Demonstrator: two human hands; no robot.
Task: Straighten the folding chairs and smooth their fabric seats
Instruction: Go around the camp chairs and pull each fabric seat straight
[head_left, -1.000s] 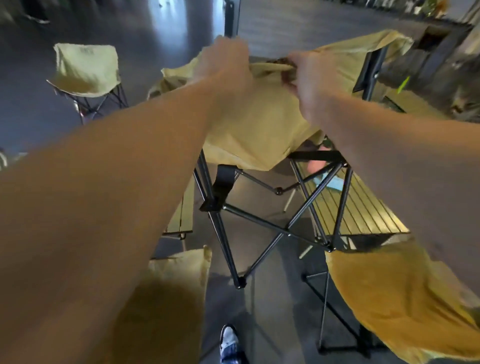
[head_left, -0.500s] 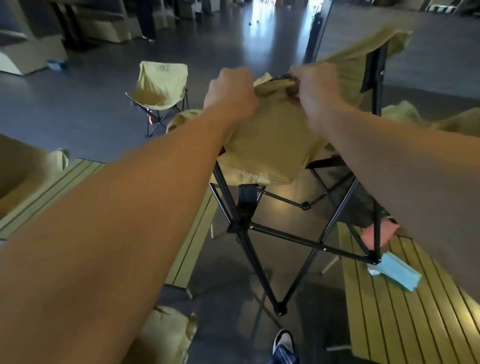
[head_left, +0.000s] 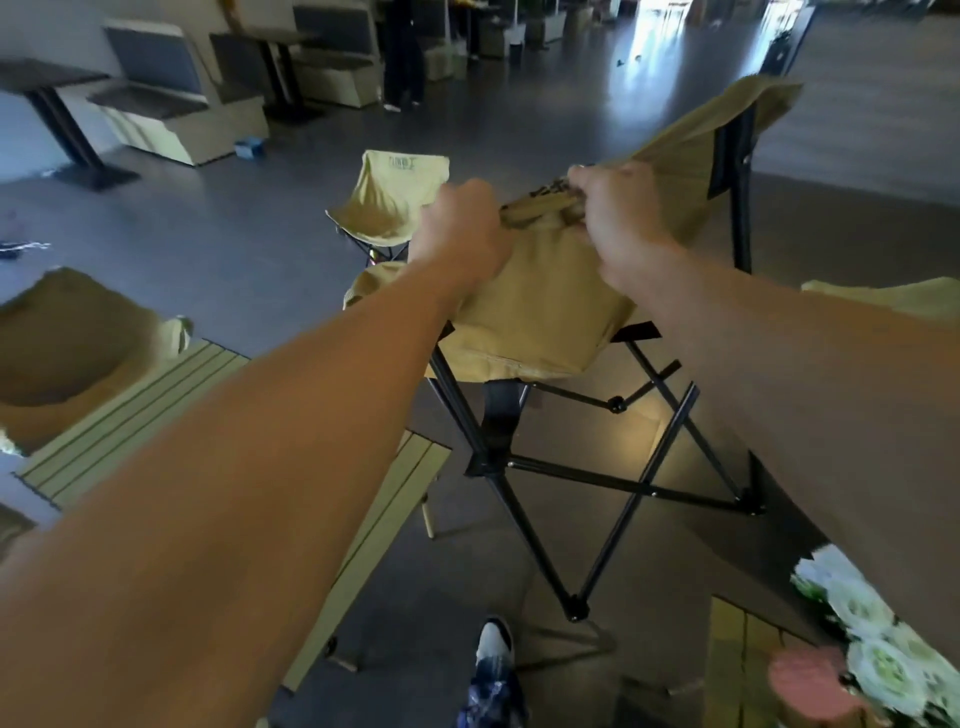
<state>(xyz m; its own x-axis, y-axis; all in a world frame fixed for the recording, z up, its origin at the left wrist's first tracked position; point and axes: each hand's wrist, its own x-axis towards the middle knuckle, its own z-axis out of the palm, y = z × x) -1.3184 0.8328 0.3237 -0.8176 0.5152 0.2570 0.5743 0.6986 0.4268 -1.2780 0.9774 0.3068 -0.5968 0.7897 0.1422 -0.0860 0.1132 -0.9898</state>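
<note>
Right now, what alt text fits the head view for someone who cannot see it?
Both hands, left hand and right hand, grip bunched tan fabric at the top edge of a black-framed folding chair. A second tan folding chair stands beyond it on the dark floor, and a slatted table sits at left.

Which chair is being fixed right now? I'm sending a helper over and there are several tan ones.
Start at the slatted table on the left; the chair stands just right of it, nearest the camera. Unlike the small chair behind it, which stands alone, this one has its tan fabric bunched and gripped by the left hand and right hand, with its black crossed legs in plain view.
</note>
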